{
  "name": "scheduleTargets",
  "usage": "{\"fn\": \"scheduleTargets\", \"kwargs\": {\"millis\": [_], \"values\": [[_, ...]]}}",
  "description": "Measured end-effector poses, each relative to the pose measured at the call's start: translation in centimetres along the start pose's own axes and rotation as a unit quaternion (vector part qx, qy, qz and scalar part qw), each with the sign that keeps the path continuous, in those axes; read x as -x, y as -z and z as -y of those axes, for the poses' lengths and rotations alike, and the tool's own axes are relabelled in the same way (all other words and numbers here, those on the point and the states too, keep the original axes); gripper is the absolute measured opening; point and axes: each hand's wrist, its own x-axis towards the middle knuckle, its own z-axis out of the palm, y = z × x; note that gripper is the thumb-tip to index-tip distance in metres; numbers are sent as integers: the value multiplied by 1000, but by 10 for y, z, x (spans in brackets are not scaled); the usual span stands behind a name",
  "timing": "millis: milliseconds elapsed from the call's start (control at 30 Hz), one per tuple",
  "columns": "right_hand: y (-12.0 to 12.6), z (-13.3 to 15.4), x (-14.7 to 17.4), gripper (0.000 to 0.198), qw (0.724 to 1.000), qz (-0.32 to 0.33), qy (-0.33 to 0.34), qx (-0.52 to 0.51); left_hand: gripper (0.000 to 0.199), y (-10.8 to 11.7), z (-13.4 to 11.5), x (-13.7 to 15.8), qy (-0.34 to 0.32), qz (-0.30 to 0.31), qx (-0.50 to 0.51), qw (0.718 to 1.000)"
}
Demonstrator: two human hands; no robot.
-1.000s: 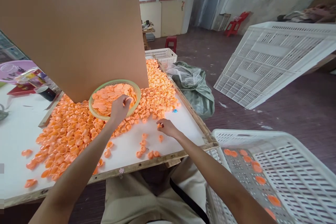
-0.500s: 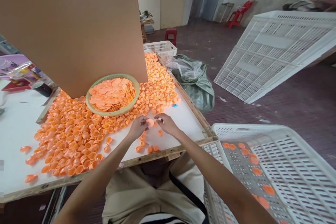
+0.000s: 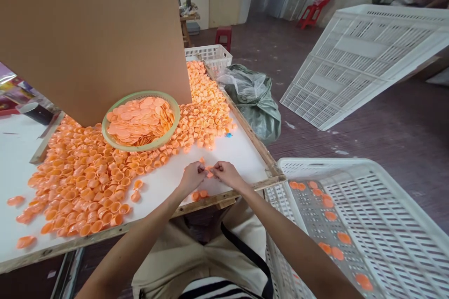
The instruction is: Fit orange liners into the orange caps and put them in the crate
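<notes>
My left hand [image 3: 192, 177] is closed in a pinch over the white tabletop near the front edge. Opposite it, my right hand [image 3: 228, 175] is pinched too, with its fingertips close to the left ones. A small orange plastic piece [image 3: 209, 173] shows between both sets of fingertips; my fingers hide part of its shape. A few loose orange cups [image 3: 199, 194] lie just below my left hand. Beyond my hands, a green-rimmed basket [image 3: 167, 139] full of flat orange discs [image 3: 140, 119] rests among a large heap of orange cups [image 3: 87, 182].
A tall cardboard sheet [image 3: 94, 32] stands behind the basket. Wooden strips [image 3: 245, 135] edge the table. At my right, a white crate [image 3: 389, 196] holds several orange pieces. Another white crate [image 3: 361, 65] stands tilted farther back. A green sack [image 3: 259, 121] sits beside the table.
My right hand has closed in toward my left, and their fingertips now meet around the orange piece. The left hand was holding a round orange disc before. The view has shifted slightly.
</notes>
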Motion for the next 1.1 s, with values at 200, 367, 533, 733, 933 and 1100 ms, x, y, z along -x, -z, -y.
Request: {"fn": "scheduleTargets", "kwargs": {"millis": [200, 367, 533, 733, 933, 1100], "values": [[-3, -2, -2, 7, 999, 0, -8, -34, 10, -6, 2, -5, 43, 45, 103, 993], [-5, -2, -6, 9, 998, 16, -39, -55, 16, -10, 9, -9, 65, 50, 159, 984], [0, 10, -18, 11, 993, 49, -110, 2, 16, -10, 3, -18, 95, 46, 98, 990], [7, 24, -27, 8, 981, 70, -150, 97, 17, -10, -3, -29, 165, 62, 75, 981], [10, 29, -37, 11, 965, 112, -181, 151, 19, -9, -10, -32, 215, 66, 106, 969], [7, 24, -33, 15, 973, 103, -175, 113, 17, -9, -14, -29, 245, 58, 107, 962]]}}
